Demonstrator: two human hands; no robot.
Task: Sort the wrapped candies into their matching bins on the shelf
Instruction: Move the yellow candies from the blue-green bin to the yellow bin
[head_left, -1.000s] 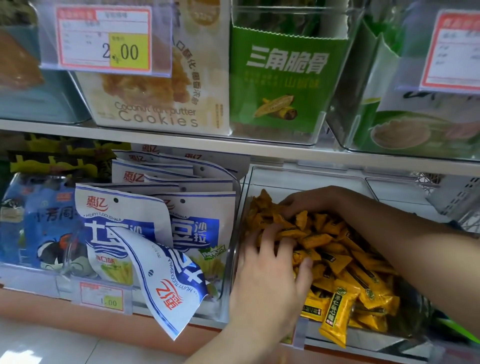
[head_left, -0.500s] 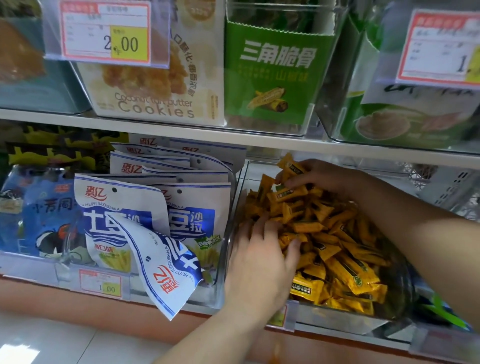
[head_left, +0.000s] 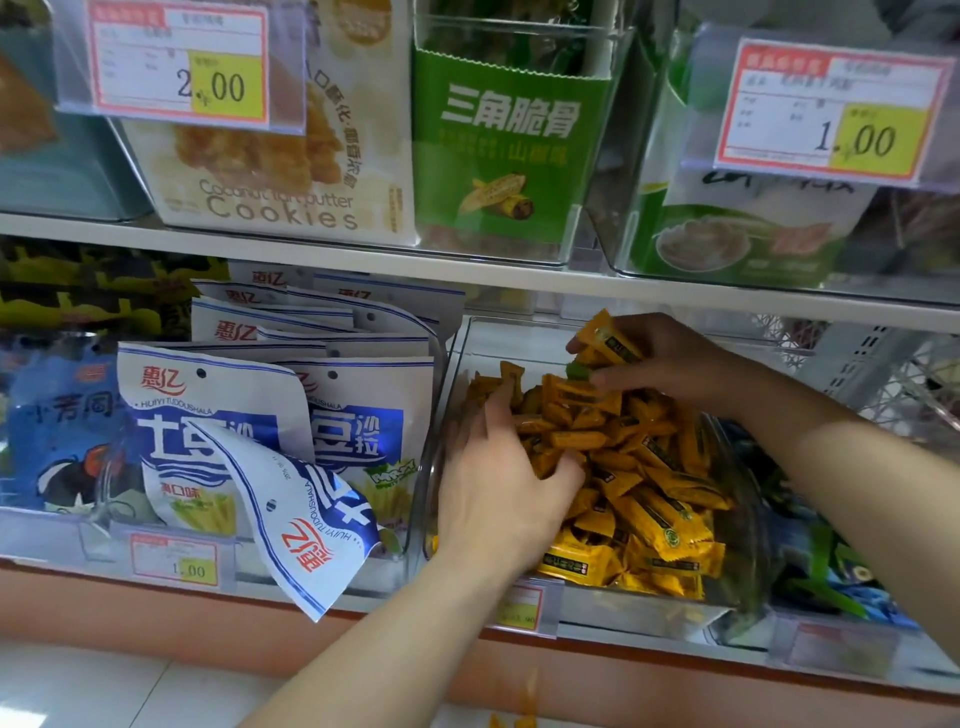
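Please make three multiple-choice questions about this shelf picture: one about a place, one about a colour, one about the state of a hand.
1. Where does the candy bin stand, relative to the blue-white bags? A) left B) right C) above
2. The candies in the bin are mostly: A) orange-yellow B) red C) white
3. The right hand: A) is open and empty B) holds candies above the pile C) rests on a bag
Answers: 1 B, the bags lie to its left; 2 A, the wrappers show it; 3 B, its fingers pinch raised candies.
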